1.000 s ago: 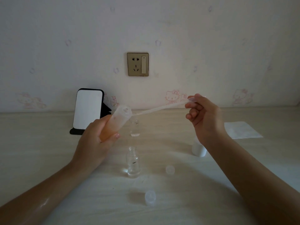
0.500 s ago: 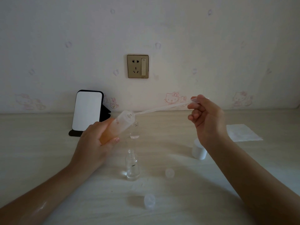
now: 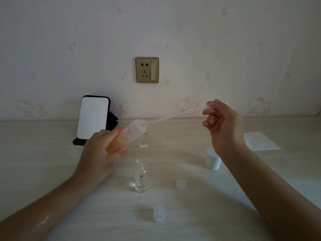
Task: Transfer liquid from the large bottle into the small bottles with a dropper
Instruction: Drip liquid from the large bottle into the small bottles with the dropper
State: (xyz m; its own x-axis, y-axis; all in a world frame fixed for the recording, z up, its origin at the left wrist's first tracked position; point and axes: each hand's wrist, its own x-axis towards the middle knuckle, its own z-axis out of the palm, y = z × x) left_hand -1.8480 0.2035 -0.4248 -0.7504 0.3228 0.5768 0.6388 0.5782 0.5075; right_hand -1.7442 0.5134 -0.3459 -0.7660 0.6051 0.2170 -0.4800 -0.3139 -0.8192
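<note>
The large bottle [image 3: 129,133] is lifted off the table [image 3: 43,162] and tilted, its open mouth pointing up and to the right, with orange liquid pooled in its lower end. The left hand [image 3: 99,153] grips that lower end, its fingers curled round the body. The dropper [image 3: 173,116] slants up to the right from the bottle's mouth. Its thin end meets the opening, though how far in it reaches cannot be told. The right hand [image 3: 224,126], up and to the right of the large bottle, pinches the dropper's thick end between thumb and forefinger, the other fingers curled below.

Just behind the large bottle's neck stands a small clear bottle [image 3: 143,144], partly hidden by it. In front of the large bottle stands a second small bottle [image 3: 141,176], upright and uncapped. A small cap [image 3: 181,184] lies to the front right of the large bottle, and another cap [image 3: 159,214] lies farther forward. A white cap [image 3: 212,160] stands to the right of the large bottle, partly under the right wrist. A sheet of paper [image 3: 260,141] lies farther right. Behind and left of the large bottle a phone [image 3: 93,117] leans on a black stand. A wall socket [image 3: 147,70] sits above it.
</note>
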